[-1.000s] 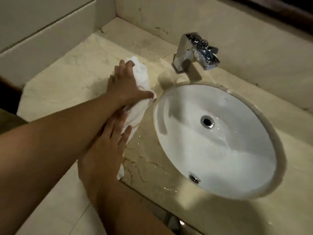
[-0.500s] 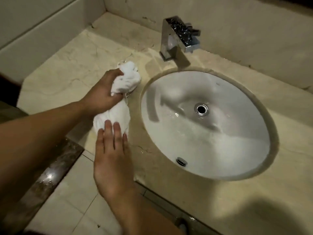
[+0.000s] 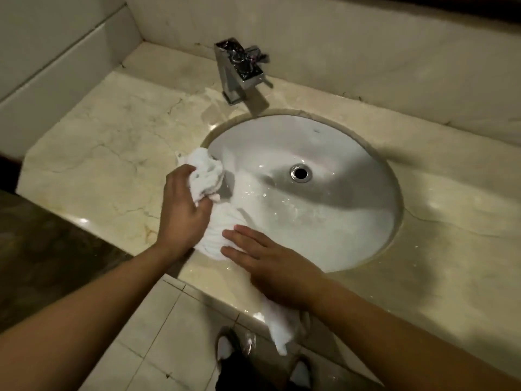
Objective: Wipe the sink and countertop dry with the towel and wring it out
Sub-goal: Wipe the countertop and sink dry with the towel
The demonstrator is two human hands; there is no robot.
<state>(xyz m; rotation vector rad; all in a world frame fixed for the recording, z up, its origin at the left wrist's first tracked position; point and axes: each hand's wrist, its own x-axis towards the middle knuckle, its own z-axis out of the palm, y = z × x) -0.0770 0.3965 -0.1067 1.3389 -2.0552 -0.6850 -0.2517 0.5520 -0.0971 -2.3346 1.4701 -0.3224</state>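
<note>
**Towel lies along the basin's rim, both hands on it**

Towel (image 3: pixel 207 176), white and twisted into a loose rope, runs from the far-left lip of the sink (image 3: pixel 352 227) across the wet countertop (image 3: pixel 98 165) to the near edge. There its tail hangs over the front towards the floor. A person's left hand (image 3: pixel 180 213) grips the bunched far end at the basin's left rim, fingers curled round it. The right hand (image 3: pixel 273 263) lies flat on the cloth's middle with fingers straight, pinning it rather than holding it. The long axis slants from far left to near right, so the cloth stretches between the two hands. The left hand is nearer the bundle, the right nearer the trailing tail. Beads of water shine in the bowl around the drain (image 3: pixel 300 173) and on the stone below the tap (image 3: pixel 239 69). Wringing, by the look of it, waits on the right hand closing round its end, with the cloth brought over the basin.
</note>
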